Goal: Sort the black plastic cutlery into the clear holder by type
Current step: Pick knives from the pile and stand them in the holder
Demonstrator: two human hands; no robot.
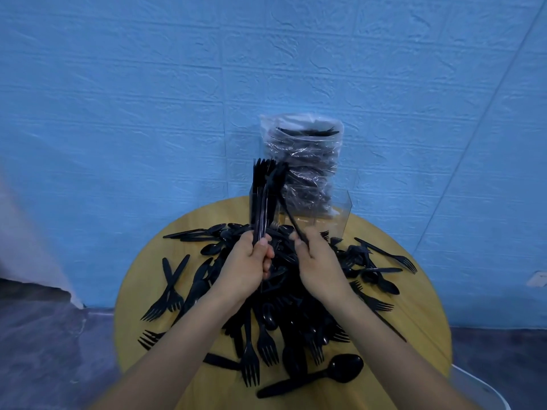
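Note:
A heap of black plastic forks, spoons and knives (284, 300) covers the round wooden table (414, 318). My left hand (251, 261) grips an upright bundle of black forks (262, 199) by their handles. My right hand (316, 258) pinches the handle of a single black fork (284, 199), which leans left with its head against the top of the bundle. The clear holder (334, 214) stands at the table's far edge, behind the bundle; what its compartments hold is hard to tell.
A clear plastic bag of black cutlery (305, 161) stands behind the holder against the blue wall. Loose forks and a spoon (313, 377) lie near the table's front edge. A white rim (485, 389) shows at the lower right.

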